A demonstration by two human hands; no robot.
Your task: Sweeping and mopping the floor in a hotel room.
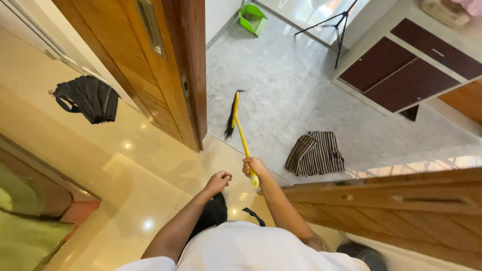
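Right hand (252,166) is closed around the upper end of the yellow broom handle (243,138); the handle runs toward 11 o'clock across the doorway, and its black bristle head (231,116) rests on the grey marble floor (281,85) just beyond the threshold. Left hand (218,181) hangs beside it at 9 o'clock, fingers curled into a loose fist, apparently holding nothing and off the handle. Risks, as judged: one-handed hold at the very tip of a long handle gives little control, so the head could swing wide and knock the edge of the open wooden door (186,75) at 10 o'clock. The striped cloth (316,153), lying crumpled on the floor at 2 o'clock of the right hand, could snag in the bristles or slide underfoot on the glossy tile. The black tripod (337,30) at 1 o'clock, far end of the room, could tip if clipped. Green dustpan (252,18) stands at 12 o'clock against the wall, well apart from the broom. A dark pleated cloth (88,98) shows at 9 o'clock. No packages, labels or signs can be made out; cabinet (401,70) fronts are plain dark brown panels in a white frame.
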